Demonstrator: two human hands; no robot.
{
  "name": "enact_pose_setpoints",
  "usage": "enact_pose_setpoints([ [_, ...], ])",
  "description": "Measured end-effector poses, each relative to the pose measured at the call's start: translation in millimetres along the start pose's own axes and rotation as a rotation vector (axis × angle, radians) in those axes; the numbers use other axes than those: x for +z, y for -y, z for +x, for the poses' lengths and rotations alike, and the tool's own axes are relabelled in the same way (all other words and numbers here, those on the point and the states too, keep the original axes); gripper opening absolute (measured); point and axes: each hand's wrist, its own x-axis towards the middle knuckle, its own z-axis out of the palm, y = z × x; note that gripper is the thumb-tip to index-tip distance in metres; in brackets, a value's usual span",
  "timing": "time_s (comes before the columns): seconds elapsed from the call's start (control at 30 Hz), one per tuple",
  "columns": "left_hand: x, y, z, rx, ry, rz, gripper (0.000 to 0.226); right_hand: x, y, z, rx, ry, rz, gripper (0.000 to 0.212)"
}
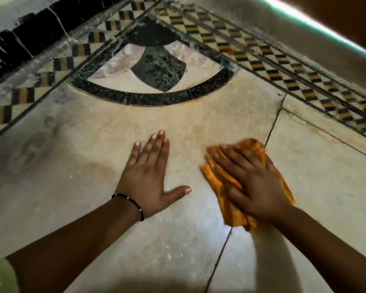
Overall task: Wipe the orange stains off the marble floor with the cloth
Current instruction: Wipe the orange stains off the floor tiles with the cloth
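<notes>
Right hand flat, fingers straight, pressing orange cloth onto marble floor. Left hand just beside it, palm down, fingers spread, bracelet at wrist. Faint orange stains beyond the fingertips, before a black inlaid arc.

Left hand lay flat, palm down, fingers straight, thumb spread wide. Right hand pressed palm down, fingers extended, slightly blurred. Both forearms stretched forward.
</notes>
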Motion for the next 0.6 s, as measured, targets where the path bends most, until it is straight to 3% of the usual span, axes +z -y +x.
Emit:
enact_pose_setpoints([
  [0.1, 1.9, -2.4, -0.7, -0.011, -0.010, -0.011, 0.109, -5.0, -52.6, -28.6, 0.235, -0.011, 0.020, 0.069],
  [0.2, 2.0, -3.5, 0.1, -0.015, -0.003, -0.003, 0.108, -19.9, -76.1, 32.1, 0.543, -0.091, 0.058, 0.070],
  [0.27, 1.5, -2.9, 0.4, -0.007, 0.005, 0.007, 0.109, -28.1, -69.2, 89.4, 0.591, -0.097, 0.079, 0.070],
  [0.4, -1.2, -0.9, 0.5, -0.003, 0.015, 0.009, 0.110, -21.7, 3.1, 141.1, 0.325, -0.048, 0.002, 0.063],
  [0.5, -2.1, 0.9, 0.3, 0.001, 0.028, 0.006, 0.111, -7.9, 39.5, 90.6, 0.111, -0.036, 0.008, 0.064],
  [0.6, 0.0, 2.1, 0.7, 0.005, 0.016, -0.005, 0.110, 1.1, 18.9, 24.8, 0.006, -0.048, 0.027, 0.065],
])
